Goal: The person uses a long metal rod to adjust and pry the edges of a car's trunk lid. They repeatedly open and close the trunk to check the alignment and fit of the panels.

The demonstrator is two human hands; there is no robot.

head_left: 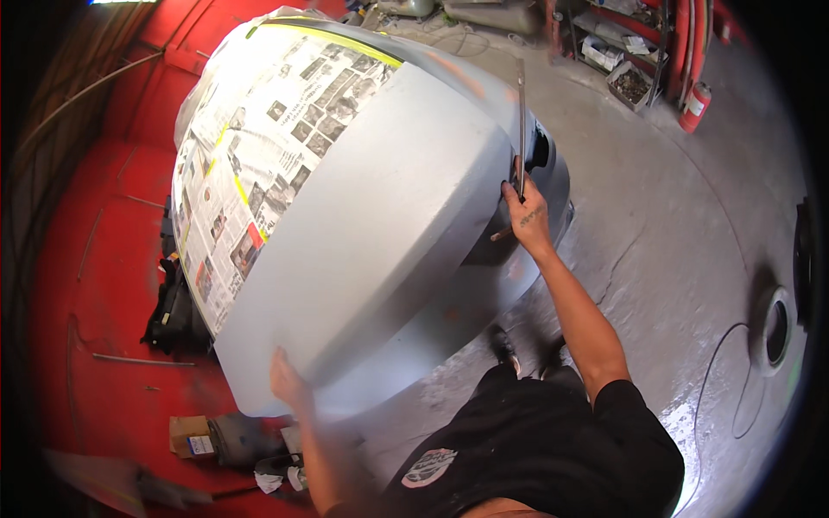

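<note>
In front of me is the back end of a car, its rear lid coated in matte grey. My right hand is closed around a thin metal rod that points up and away along the right side of the lid. Below that hand a dark opening shows in the grey bodywork, with a short brownish rod-like end at its edge. My left hand is at the near left corner of the lid, smeared by motion; I cannot tell whether it touches the panel.
Newspaper with yellow tape covers the glass beyond the lid. On the red floor at left lie a cardboard box and black parts. At right are a tire, a cable, a red fire extinguisher and a shelf.
</note>
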